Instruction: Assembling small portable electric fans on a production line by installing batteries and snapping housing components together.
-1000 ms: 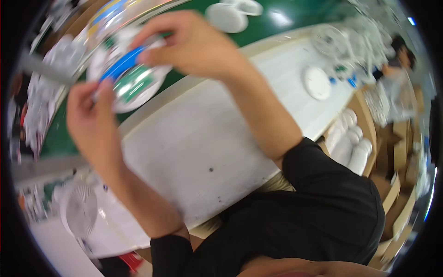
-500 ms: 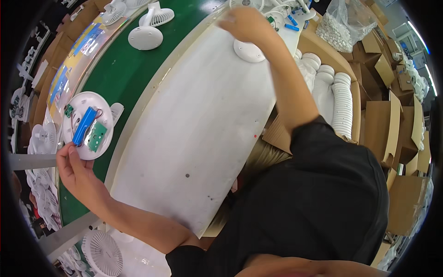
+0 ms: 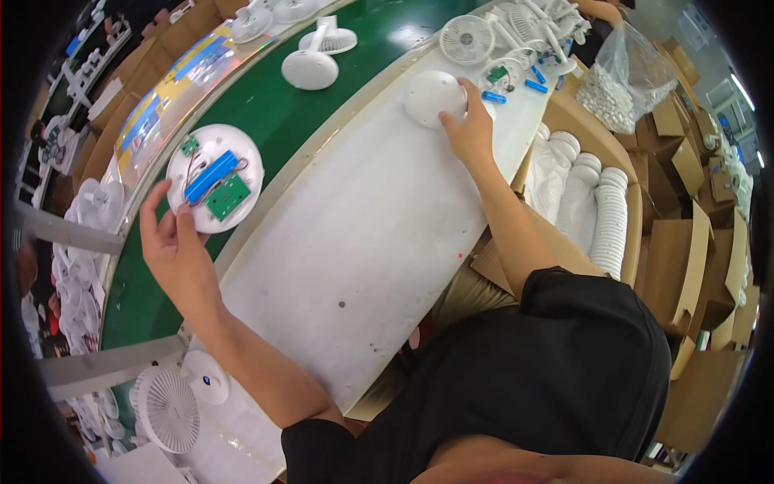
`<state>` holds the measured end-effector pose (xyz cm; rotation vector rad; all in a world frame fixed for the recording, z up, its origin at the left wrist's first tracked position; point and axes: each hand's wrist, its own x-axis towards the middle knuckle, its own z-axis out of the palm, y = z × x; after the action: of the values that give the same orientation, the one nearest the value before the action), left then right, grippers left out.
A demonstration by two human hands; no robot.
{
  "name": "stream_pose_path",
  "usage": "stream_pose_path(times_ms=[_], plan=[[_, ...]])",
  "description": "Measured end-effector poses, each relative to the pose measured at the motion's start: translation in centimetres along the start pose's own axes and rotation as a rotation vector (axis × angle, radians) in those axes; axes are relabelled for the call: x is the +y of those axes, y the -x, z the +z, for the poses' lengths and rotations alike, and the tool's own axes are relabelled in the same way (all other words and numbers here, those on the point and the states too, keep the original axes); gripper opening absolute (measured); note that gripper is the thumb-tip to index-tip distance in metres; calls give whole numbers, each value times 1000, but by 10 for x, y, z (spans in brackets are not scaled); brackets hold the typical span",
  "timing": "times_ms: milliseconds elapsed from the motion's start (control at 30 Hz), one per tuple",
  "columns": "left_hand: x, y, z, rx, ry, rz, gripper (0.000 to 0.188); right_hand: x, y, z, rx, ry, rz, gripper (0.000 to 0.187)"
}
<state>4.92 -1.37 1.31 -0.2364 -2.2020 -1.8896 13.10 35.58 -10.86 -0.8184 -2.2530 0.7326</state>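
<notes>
My right hand (image 3: 471,129) is now reaching the white disc (image 3: 431,98) on the tabletop (image 3: 347,242), fingers pinching its rim. My left hand (image 3: 181,258) is holding the open base (image 3: 219,138) over the green belt (image 3: 282,113). I'm expecting light, stiff, slick plastic; I'm favouring rims, sparing fragile wires (image 3: 242,164). Batteries (image 3: 493,98) and fans (image 3: 468,40) are crowding beyond.

I see a round white base (image 3: 222,143) held over the green belt (image 3: 169,278), its open face showing a blue battery (image 3: 210,177), thin wires and a green board (image 3: 228,198). Well apart, over the white worktop (image 3: 347,234), a white disc (image 3: 433,98) shows its smooth face.
</notes>
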Motion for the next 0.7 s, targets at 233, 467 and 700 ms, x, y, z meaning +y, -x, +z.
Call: stream_pose_path(times_ms=[233,467,700], plan=[[5,10,12,-17,40,-47,46,-86,-5,-3,-324,-884,-33,41],[8,19,30,23,132,-56,42,-197,7,-7,-819,-1297,-8,37],[9,21,38,23,205,-70,40,-224,17,21,-862,-1158,22,32]])
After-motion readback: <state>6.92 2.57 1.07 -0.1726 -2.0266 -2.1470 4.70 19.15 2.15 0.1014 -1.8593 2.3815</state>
